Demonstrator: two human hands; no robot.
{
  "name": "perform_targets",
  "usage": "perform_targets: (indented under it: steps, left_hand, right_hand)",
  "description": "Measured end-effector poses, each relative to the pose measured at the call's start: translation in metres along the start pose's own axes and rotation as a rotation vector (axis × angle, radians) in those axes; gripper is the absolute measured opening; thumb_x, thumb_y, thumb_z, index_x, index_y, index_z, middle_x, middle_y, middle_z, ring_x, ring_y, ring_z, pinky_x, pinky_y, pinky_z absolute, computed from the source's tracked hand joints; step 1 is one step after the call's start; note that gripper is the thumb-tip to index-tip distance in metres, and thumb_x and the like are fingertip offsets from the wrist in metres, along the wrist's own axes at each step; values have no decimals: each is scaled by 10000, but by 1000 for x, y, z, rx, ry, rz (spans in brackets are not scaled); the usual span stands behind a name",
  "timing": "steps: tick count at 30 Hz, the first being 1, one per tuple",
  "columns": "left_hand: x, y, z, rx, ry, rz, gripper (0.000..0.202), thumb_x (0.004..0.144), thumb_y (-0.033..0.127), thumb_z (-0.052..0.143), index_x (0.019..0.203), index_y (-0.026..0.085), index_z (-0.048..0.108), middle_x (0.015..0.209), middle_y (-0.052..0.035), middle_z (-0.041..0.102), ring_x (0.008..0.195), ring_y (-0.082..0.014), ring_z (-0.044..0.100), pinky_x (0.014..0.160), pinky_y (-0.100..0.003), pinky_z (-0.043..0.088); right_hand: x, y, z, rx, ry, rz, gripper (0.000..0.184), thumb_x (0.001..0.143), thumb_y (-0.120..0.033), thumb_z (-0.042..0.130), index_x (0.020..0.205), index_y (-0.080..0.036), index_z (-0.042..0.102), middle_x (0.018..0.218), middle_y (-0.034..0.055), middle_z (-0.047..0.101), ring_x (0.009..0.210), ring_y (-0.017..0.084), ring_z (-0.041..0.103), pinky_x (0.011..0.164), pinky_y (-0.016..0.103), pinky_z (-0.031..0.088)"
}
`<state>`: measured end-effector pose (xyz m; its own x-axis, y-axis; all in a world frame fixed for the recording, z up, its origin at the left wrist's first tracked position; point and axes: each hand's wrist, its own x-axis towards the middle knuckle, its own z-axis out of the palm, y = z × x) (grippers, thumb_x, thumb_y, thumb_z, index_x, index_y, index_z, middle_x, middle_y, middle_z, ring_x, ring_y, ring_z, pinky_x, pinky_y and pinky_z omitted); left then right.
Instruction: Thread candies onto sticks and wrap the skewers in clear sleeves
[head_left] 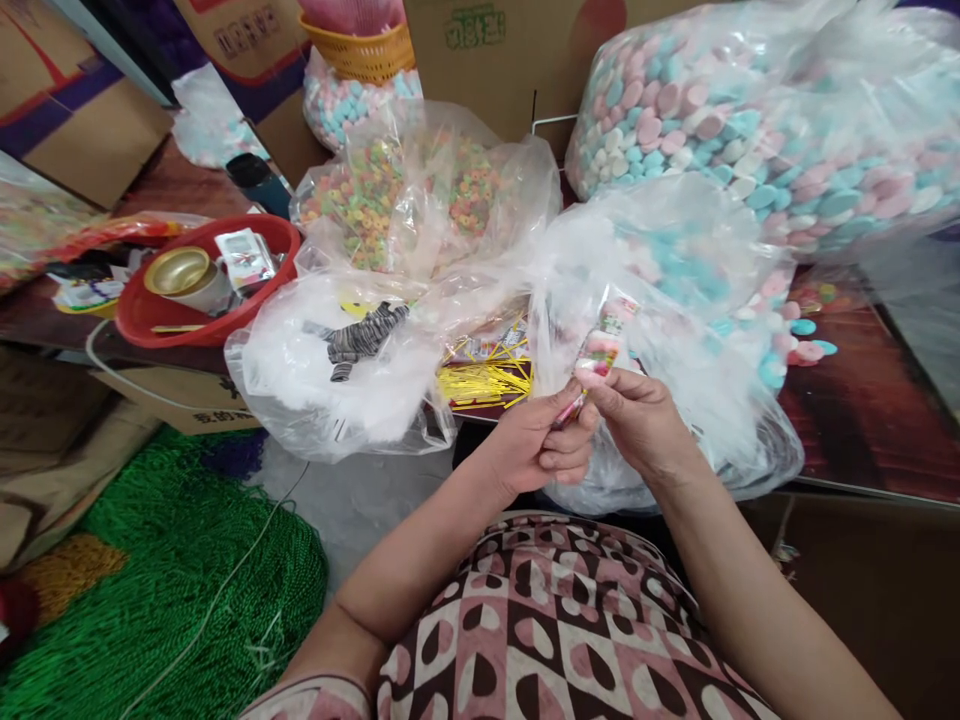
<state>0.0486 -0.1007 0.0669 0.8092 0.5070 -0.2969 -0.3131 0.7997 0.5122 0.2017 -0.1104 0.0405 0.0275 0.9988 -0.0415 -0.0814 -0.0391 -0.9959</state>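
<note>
My left hand (pixel 536 440) and my right hand (pixel 637 420) meet in front of my lap, both pinched on the lower end of a small clear packet of pink and white sweets (pixel 598 350). The packet stands up between my fingers, in front of an open plastic bag of pink, blue and white sweets (pixel 697 290). A heap of yellow twist ties (pixel 484 378) lies on the table just left of my hands. Beside it rests a clear bag with black-and-white striped pieces (pixel 360 340).
A red basin (pixel 161 320) with a gold tin and small packets sits at the left. A bag of coloured ring sweets (pixel 420 190) and a big sack of pastel sweets (pixel 750 110) stand behind. Cardboard boxes line the back. Green netting (pixel 172 560) lies on the floor.
</note>
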Motion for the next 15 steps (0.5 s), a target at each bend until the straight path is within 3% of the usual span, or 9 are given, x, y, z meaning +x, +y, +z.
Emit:
perform_targets:
  steps: [4, 7, 10, 15]
  left_hand:
    - [9, -4, 3, 82, 164, 204, 395, 884, 525, 617, 707, 189, 510, 434, 122, 217, 324, -44, 187, 359, -170, 265]
    - [18, -9, 1, 200, 316, 373, 414, 859, 547, 635, 689, 203, 480, 427, 121, 256, 326, -51, 211, 364, -190, 259]
    - [22, -12, -4, 439, 444, 492, 398, 881, 542, 601, 686, 209, 503, 447, 95, 336, 359, -71, 286, 410, -216, 274]
    - [18, -6, -12, 951, 610, 654, 298, 925, 341, 589, 659, 211, 547, 512, 54, 433, 497, -100, 407, 544, -235, 284]
  right_hand:
    - [-1, -2, 6, -274, 220, -250, 208, 812, -433, 724, 718, -247, 719, 756, 21, 724, 740, 202, 658, 793, 364, 529]
    - [-3, -6, 7, -477, 278, -411, 178, 863, -365, 672, 728, -255, 715, 803, 38, 735, 801, 219, 668, 825, 375, 516]
    - [-4, -7, 7, -485, 277, -413, 196, 882, -368, 648, 732, -257, 707, 809, 42, 733, 807, 224, 670, 823, 381, 517]
    - [-4, -9, 7, -355, 206, -277, 154, 858, -360, 657, 805, -243, 742, 841, 32, 729, 794, 196, 653, 786, 345, 513]
